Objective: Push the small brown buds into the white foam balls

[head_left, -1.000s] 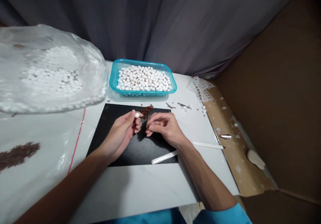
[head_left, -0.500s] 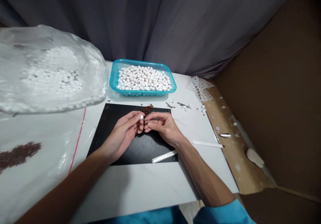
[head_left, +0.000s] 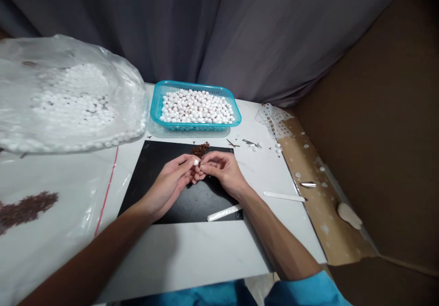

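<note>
My left hand [head_left: 169, 185] pinches a small white foam ball [head_left: 196, 162] between thumb and fingertips above a black mat [head_left: 154, 191]. My right hand [head_left: 222, 171] is curled with its fingertips pressed against the ball; what it pinches is too small to make out. Just beyond the fingers lies a little heap of brown bits [head_left: 200, 149] on the mat's far edge. A turquoise basket [head_left: 155, 109] full of white balls stands behind that.
A big clear bag of white balls [head_left: 68, 100] fills the left. A zip bag with brown bits [head_left: 25, 207] lies at the near left. Two white sticks [head_left: 224, 213] [head_left: 284, 196], a metal tip [head_left: 308, 185], lace [head_left: 274, 118] and a cardboard wall [head_left: 377, 136] are on the right.
My hands came together: the right fingertips moved left to meet the ball, and the left hand turned the ball towards them. Both hands shifted slightly away from me.
</note>
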The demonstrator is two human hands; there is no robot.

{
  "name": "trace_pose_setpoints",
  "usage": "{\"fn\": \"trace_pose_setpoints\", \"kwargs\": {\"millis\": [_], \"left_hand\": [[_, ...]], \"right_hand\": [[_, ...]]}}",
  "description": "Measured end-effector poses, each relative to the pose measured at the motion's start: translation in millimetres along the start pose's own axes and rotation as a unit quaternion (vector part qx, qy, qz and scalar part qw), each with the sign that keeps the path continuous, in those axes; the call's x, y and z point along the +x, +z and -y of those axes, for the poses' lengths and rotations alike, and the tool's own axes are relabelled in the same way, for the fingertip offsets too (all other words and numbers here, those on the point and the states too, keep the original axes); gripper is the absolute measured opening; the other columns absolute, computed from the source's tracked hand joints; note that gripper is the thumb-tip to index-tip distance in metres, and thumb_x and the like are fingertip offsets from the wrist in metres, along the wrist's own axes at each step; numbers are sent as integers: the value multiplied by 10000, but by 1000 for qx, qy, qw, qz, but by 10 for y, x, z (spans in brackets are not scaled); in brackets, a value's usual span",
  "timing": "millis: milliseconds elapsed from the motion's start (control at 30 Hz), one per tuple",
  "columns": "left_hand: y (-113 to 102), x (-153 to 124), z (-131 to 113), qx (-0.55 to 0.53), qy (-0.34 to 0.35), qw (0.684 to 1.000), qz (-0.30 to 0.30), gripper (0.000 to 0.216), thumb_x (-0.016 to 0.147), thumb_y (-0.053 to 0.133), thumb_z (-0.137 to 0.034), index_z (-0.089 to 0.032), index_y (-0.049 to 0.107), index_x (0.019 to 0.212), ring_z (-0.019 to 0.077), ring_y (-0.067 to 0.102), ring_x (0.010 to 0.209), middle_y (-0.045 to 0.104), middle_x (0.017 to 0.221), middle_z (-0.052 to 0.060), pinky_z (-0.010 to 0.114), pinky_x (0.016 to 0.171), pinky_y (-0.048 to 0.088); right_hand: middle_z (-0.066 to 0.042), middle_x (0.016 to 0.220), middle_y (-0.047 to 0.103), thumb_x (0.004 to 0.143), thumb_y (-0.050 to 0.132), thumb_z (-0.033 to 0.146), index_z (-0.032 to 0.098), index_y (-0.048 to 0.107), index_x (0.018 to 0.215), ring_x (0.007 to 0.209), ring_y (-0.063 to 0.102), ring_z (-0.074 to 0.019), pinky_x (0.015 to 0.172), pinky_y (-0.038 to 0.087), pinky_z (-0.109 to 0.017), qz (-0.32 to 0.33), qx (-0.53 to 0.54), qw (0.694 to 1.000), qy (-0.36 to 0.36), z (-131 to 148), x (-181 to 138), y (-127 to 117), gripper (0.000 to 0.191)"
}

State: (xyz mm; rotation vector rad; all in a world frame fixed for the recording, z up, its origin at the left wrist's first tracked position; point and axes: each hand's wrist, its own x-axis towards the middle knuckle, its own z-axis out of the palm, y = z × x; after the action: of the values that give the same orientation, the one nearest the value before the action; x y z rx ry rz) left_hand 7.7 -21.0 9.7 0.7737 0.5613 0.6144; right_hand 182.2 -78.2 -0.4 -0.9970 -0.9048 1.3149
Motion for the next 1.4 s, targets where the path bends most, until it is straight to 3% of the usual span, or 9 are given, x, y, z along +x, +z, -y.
{"fn": "trace_pose_setpoints", "kwargs": {"millis": [567, 1100, 1400], "left_hand": [[4, 10, 8, 82, 39, 995, -33, 218, 945, 731, -381, -174, 683, 994, 141, 611, 765, 679, 859, 37, 252, 689, 447], [-27, 7, 41, 103, 64, 993, -11, 244, 1008, 625, -416, -181, 647, 944, 158, 623, 759, 669, 880, 44, 270, 683, 476], [13, 5, 38, 107, 64, 992, -4, 243, 1018, 619, -420, -183, 625, 964, 149, 609, 760, 620, 891, 27, 259, 655, 473]], "right_hand": [[-53, 872, 779, 831, 883, 438, 158, 767, 947, 767, 750, -181, 803, 651, -344, -15, -42, 999, 20, 27, -1, -38, 325], [-50, 866, 788, 790, 915, 388, 149, 767, 954, 755, 768, -171, 774, 659, -311, -27, -43, 998, 41, -47, 18, -86, 326], [-57, 777, 780, 772, 927, 383, 138, 794, 889, 659, 762, -188, 674, 664, -307, -59, -85, 995, -2, -48, 30, -107, 302]]}}
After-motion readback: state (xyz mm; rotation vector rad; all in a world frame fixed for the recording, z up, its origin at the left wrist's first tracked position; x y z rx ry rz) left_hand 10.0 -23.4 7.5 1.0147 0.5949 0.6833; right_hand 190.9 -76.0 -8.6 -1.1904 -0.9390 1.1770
